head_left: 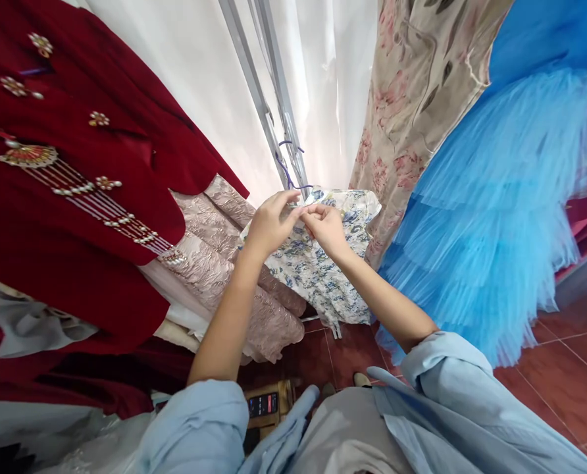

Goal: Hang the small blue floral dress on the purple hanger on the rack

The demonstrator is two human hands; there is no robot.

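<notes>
the floral garment [340,270], white with blue and yellowish flowers, lies right at the fingers: its top edge is between them, and the rest of it hangs down below and a little to the right of them. the right hand [327,230] has its thumb and forefinger pinched narrow on a bit of that top edge. the left hand [272,224] meets it there, thumb tip at the right fingertips, forefinger stretched above with a small gap between; whether it grips cloth too, i cannot tell.

just above the fingers is a purple hanger [285,172], seen against the grey metal uprights [254,72] that run up and away from the hands. i cannot tell how the garment sits on it. a white curtain [335,85] hangs behind, beyond the fingers.

left of the fingers is a pink brocade garment [224,276], and further left a deep red garment [126,118] with flower-shaped ornaments and strings of pearly beads. right of the fingers hangs a beige dress [397,112] with pink flowers; farther right, well apart from them, a blue dress [495,197] with layered tulle.

below the fingers, nearer the body, a phone [263,404] with a lit screen rests on a wooden stand [284,395], and reddish tiles [345,359] cover the floor.
</notes>
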